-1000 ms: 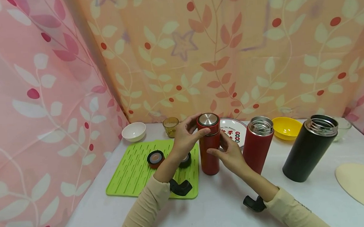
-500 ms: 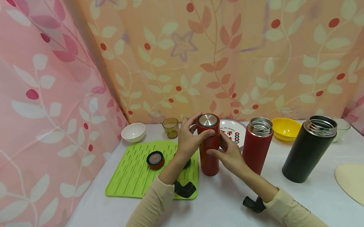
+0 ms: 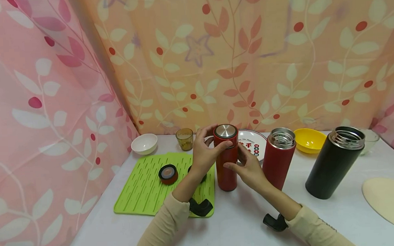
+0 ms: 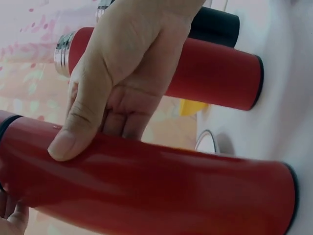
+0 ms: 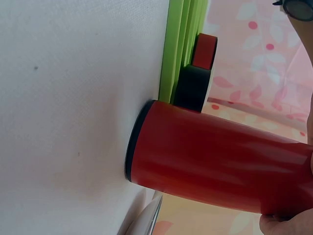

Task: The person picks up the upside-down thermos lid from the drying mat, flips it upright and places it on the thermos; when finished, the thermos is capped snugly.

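Observation:
A slim red thermos (image 3: 227, 176) stands upright on the table, its red lid (image 3: 226, 131) with a brushed-metal top seated on the neck. Around the lid my left hand (image 3: 204, 152) curls, thumb across the front at the seam and fingers behind. Lower down, my right hand (image 3: 251, 168) grips the body from the right side, thumb in front. The left wrist view shows that right hand (image 4: 132, 54) close up, its fingertips hidden behind the thermos. In the right wrist view the base of the thermos (image 5: 205, 156) rests on the white cloth.
To the right stand a lidless red thermos (image 3: 278, 167) and a lidless black one (image 3: 326, 170). A green mat (image 3: 137, 191) on the left bears a red lid (image 3: 168, 175) and a partly hidden black one (image 3: 203, 177). Behind are a white bowl (image 3: 144, 144), amber glass (image 3: 185, 140), plate (image 3: 254, 142) and yellow bowl (image 3: 310, 142).
My left hand has turned slightly at the lid, its wrist and forearm shifting right and now covering more of the black lid on the mat. The right hand has stayed in place.

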The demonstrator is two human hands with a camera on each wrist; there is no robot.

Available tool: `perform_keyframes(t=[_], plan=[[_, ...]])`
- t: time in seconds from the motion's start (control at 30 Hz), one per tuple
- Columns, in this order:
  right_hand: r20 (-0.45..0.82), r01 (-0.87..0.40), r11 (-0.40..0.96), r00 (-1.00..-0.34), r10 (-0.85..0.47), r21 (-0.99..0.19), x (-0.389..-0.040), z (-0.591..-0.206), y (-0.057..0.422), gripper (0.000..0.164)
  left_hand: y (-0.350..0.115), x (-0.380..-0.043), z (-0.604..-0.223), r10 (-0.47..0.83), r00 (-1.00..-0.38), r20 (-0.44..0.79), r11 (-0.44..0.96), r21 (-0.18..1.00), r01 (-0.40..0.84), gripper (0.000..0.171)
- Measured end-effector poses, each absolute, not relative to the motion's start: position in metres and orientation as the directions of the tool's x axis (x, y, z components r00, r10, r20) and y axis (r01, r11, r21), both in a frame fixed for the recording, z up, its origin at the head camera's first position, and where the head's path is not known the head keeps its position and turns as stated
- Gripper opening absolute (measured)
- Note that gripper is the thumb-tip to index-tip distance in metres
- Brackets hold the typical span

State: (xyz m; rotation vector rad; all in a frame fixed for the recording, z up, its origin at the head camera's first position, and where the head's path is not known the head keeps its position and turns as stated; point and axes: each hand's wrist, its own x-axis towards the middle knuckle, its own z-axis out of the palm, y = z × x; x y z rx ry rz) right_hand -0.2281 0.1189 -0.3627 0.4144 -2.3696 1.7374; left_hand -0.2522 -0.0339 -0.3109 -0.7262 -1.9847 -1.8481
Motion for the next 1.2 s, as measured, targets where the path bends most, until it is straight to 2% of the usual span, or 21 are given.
perform_keyframes(t=[0.1, 0.27, 0.43, 0.5, 0.6, 0.73, 0.83, 1.07, 1.2], plan=[[0.313, -0.335, 0.277, -0.942, -0.12, -0.901, -0.2293, -0.364, 0.1186, 0.083, -0.0346, -0.2522, -0.3132, 0.129, -0.814, 0.567, 0.026, 0.818, 0.574, 0.058], [0.337, -0.356, 0.274, -0.935, -0.114, -0.893, -0.2303, -0.3648, 0.1188, 0.083, -0.0388, -0.2501, -0.3159, 0.155, -0.807, 0.57, -0.062, 0.821, 0.567, 0.052], [0.313, -0.331, 0.292, -0.944, -0.109, -0.897, -0.2297, -0.3656, 0.1197, 0.085, -0.0363, -0.25, -0.315, 0.148, -0.809, 0.568, -0.024, 0.82, 0.571, 0.071], [0.299, -0.318, 0.299, -0.948, -0.107, -0.9, -0.2292, -0.3661, 0.1201, 0.085, -0.0349, -0.2502, -0.314, 0.145, -0.813, 0.564, 0.02, 0.82, 0.572, 0.072], [0.296, -0.314, 0.301, -0.949, -0.106, -0.9, -0.2288, -0.366, 0.1199, 0.085, -0.0356, -0.2502, -0.3128, 0.158, -0.811, 0.563, 0.048, 0.816, 0.576, 0.062], [0.32, -0.339, 0.293, -0.941, -0.111, -0.894, -0.2292, -0.3653, 0.1195, 0.085, -0.0389, -0.2509, -0.3134, 0.215, -0.8, 0.56, 0.001, 0.819, 0.574, 0.053], [0.332, -0.35, 0.292, -0.937, -0.113, -0.89, -0.2294, -0.3649, 0.1196, 0.084, -0.0385, -0.2498, -0.3121, 0.225, -0.802, 0.553, -0.005, 0.824, 0.567, 0.055], [0.312, -0.331, 0.303, -0.944, -0.112, -0.893, -0.2294, -0.3648, 0.1196, 0.084, -0.0325, -0.2494, -0.3089, 0.131, -0.828, 0.545, 0.098, 0.824, 0.558, 0.062], [0.321, -0.339, 0.302, -0.941, -0.109, -0.891, -0.2287, -0.3646, 0.1191, 0.084, -0.0365, -0.248, -0.3129, 0.178, -0.803, 0.569, 0.041, 0.811, 0.584, 0.056]])
